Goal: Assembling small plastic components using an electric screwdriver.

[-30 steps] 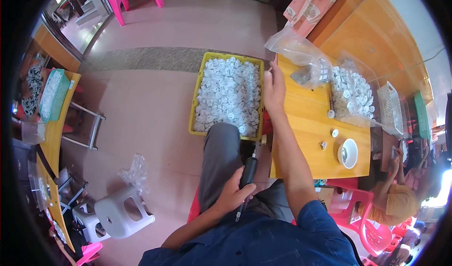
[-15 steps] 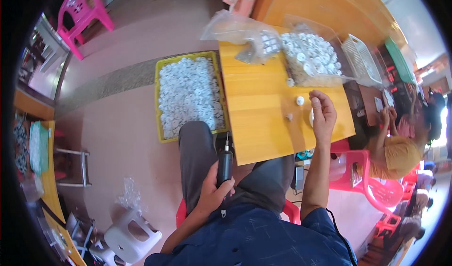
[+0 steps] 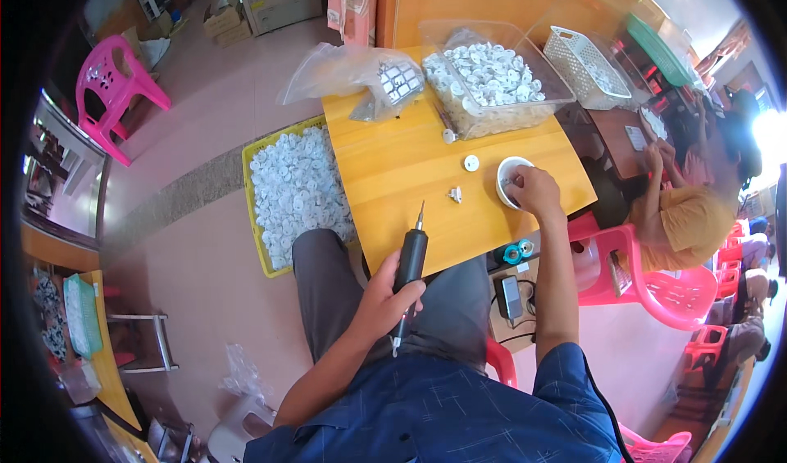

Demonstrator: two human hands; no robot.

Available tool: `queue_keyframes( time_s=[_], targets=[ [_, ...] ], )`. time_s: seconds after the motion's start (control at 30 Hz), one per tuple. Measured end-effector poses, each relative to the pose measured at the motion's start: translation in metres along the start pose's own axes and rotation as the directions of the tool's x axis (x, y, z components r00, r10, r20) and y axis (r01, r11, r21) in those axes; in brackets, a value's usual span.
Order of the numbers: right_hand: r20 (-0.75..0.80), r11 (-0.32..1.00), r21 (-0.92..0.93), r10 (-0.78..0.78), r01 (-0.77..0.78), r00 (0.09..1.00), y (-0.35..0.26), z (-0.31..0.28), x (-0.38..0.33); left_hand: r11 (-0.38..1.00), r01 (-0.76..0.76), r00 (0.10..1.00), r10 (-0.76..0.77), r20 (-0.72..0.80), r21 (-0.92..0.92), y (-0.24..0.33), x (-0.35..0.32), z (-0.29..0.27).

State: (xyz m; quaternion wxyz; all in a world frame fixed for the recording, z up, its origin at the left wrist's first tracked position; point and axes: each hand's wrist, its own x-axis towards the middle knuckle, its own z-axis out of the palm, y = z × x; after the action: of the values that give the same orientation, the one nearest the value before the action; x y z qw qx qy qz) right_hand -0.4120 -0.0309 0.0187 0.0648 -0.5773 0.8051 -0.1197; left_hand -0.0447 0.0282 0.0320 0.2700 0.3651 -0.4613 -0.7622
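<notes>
My left hand (image 3: 385, 292) grips a black electric screwdriver (image 3: 409, 268), its tip pointing up over the near edge of the small wooden table (image 3: 402, 164). My right hand (image 3: 534, 192) rests at a small white bowl (image 3: 510, 177) on the table's right side, fingers curled into it; what they hold cannot be seen. A small metal part (image 3: 455, 193) and a round white cap (image 3: 470, 163) lie on the table between the hands.
A clear bin of white round parts (image 3: 492, 86) and a plastic bag (image 3: 361, 74) sit at the table's far edge. A yellow tray of white parts (image 3: 291, 188) lies on the floor to the left. Another person (image 3: 684, 209) sits on a pink chair at the right.
My right hand came from the far left corner of the table to the white bowl on the right. My left hand raised the screwdriver from my lap to the table edge.
</notes>
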Motion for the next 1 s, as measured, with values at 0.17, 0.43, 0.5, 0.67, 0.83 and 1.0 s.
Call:
queue_keyframes(
  time_s=[0.17,0.43,0.5,0.67,0.83,1.0],
  targets=[
    [-0.128,0.989,-0.142,0.021,-0.039,0.992,0.014,0.014,0.012,1.0,-0.011,1.0,0.011,0.012,-0.008,-0.015,0.029,0.007],
    [-0.296,0.998,-0.065,-0.025,0.006,0.955,-0.01,-0.012,0.01,1.0,-0.011,0.999,0.011,0.035,-0.009,-0.036,0.041,0.002],
    [-0.403,0.997,-0.008,-0.075,0.079,0.912,-0.025,-0.033,0.024,1.0,0.013,0.999,-0.013,0.038,-0.003,-0.034,0.039,0.0],
    [-0.553,0.964,0.067,-0.179,0.257,0.814,-0.04,-0.07,0.11,0.999,0.044,0.998,-0.043,0.056,-0.029,-0.026,0.039,0.0],
    [0.272,0.99,-0.078,-0.093,0.118,0.958,-0.046,-0.045,0.199,0.997,0.044,0.998,-0.041,0.051,-0.065,-0.032,0.039,-0.003],
    [0.514,0.969,-0.166,-0.075,0.185,0.855,-0.032,-0.025,0.242,0.991,0.067,0.995,-0.058,0.078,-0.118,-0.03,0.041,-0.002]
  ],
)
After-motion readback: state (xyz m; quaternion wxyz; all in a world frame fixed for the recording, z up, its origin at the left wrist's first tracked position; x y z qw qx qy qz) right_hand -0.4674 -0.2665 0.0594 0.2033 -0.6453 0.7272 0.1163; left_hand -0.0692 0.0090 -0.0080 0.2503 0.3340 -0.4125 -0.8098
